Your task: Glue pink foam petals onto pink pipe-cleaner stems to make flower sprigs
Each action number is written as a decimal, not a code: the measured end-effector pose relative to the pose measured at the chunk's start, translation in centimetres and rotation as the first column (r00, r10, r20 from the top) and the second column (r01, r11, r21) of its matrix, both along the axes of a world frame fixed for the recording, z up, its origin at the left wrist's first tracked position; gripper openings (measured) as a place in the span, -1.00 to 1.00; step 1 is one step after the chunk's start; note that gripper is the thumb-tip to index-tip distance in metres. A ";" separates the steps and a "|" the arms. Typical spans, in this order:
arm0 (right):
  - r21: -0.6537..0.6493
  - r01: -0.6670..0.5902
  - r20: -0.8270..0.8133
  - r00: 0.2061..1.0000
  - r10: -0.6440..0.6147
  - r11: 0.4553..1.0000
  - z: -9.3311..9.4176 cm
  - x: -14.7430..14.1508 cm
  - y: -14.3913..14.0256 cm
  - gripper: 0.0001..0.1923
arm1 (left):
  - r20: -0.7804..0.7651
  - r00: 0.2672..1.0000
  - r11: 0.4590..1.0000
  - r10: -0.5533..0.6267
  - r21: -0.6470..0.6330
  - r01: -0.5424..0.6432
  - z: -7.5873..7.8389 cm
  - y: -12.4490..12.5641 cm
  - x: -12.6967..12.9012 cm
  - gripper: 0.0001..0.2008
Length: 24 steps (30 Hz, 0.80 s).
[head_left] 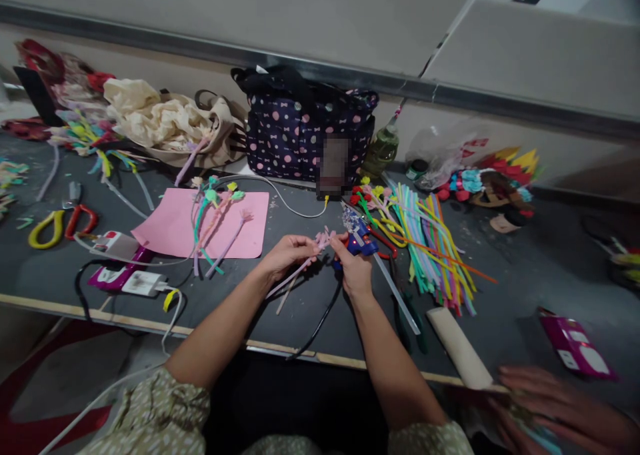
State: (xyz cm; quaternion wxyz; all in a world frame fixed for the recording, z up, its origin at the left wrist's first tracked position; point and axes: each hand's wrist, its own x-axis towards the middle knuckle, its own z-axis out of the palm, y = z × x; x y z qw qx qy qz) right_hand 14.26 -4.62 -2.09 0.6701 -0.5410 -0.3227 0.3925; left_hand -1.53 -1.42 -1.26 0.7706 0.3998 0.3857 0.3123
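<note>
**Glue gun at the pink flower**

On the dark table [525, 275], my right hand [356, 268] is wrapped around the blue glue gun [361, 241]. My left hand [287, 253] pinches the pink pipe-cleaner flower [320, 245], its head just beside the nozzle.

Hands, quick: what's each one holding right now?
Left hand: closed on a pink flower stem.
Right hand: closed on a blue glue gun.

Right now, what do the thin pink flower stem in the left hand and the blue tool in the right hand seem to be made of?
The thin pink flower stem, held by the left hand, looks like fuzzy pipe cleaner: matte, soft-edged, like the colourful bundle of sticks nearby. The blue tool, gripped by the right hand, seems hard glossy plastic, probably a glue gun.
</note>
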 end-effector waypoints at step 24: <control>-0.018 0.006 0.128 0.992 -0.003 1.000 0.0 0.0 0.0 -0.71 | -0.022 1.000 1.000 -0.018 0.012 0.018 0.3 -0.1 0.0 -0.70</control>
